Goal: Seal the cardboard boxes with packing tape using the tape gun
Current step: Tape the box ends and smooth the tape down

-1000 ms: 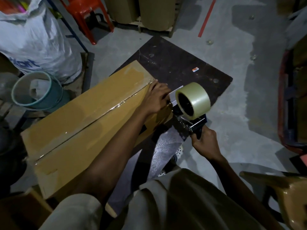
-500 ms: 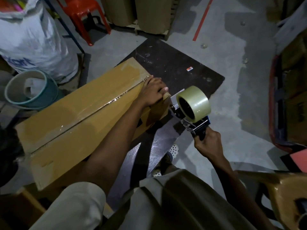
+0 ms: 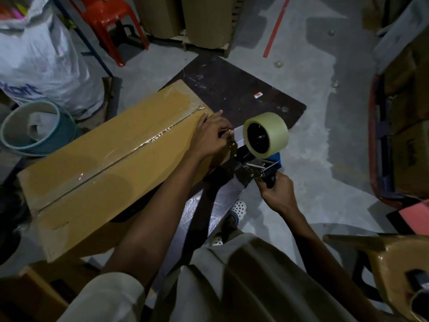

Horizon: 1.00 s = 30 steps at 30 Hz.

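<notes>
A long cardboard box (image 3: 97, 163) lies in front of me, a shiny strip of clear tape running along its centre seam. My left hand (image 3: 212, 135) rests on the box's right end, fingers bent over the edge next to the tape gun's front. The tape gun (image 3: 257, 163), blue and metal, carries a pale roll of packing tape (image 3: 269, 135) and sits just off the box's right end. My right hand (image 3: 276, 194) grips its handle from below.
The box sits on a dark board (image 3: 232, 94) on the concrete floor. A white sack (image 3: 39, 56) and a teal bucket (image 3: 39, 129) stand at left, a red stool (image 3: 104, 15) behind, stacked cartons (image 3: 406, 112) at right, a brown chair (image 3: 394, 270) at lower right.
The tape gun has stayed at the box's right end. My left hand has slid further over that end, its fingers now bent at the edge beside the gun's front.
</notes>
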Motion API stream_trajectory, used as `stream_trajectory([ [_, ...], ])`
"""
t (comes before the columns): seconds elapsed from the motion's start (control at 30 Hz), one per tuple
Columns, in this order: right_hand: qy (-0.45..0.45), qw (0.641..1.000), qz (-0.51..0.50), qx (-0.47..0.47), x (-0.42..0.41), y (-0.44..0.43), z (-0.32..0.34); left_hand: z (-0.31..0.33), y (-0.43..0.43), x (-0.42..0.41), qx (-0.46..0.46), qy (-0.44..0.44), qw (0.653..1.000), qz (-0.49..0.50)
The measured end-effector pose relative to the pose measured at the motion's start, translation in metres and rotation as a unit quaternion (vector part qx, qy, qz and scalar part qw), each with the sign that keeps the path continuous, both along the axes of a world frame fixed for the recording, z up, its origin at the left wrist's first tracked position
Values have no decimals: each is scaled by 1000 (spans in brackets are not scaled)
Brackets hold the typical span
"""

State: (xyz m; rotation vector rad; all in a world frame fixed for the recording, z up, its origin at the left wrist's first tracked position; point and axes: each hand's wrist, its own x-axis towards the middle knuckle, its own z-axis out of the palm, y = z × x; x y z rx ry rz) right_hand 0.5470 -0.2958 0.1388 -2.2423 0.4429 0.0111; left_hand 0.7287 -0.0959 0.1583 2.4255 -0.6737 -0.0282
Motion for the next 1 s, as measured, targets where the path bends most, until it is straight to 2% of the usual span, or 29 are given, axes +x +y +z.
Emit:
stream_trajectory([
  [0.13, 41, 995, -42, 83, 1, 8, 1, -1, 0, 1, 2, -2, 1000, -5],
  [0.23, 59, 992, -62, 94, 4, 10, 7, -2, 0, 0, 9, -1, 1000, -8],
  [0.63, 78, 996, -41, 5, -3, 21, 48, 0, -6, -5, 48, -16, 999, -18],
  [0.77, 84, 996, -19, -34, -6, 17, 59, 13, 0, -3, 37, 13, 999, -15],
  [0.87, 126, 986, 35, -103, -28, 11, 52, 9, 8, 10, 22, 12, 1000, -12],
  [1.0, 200, 974, 49, -95, -63, 10, 24, 3, 7, 18, 14, 16, 1000, -2],
])
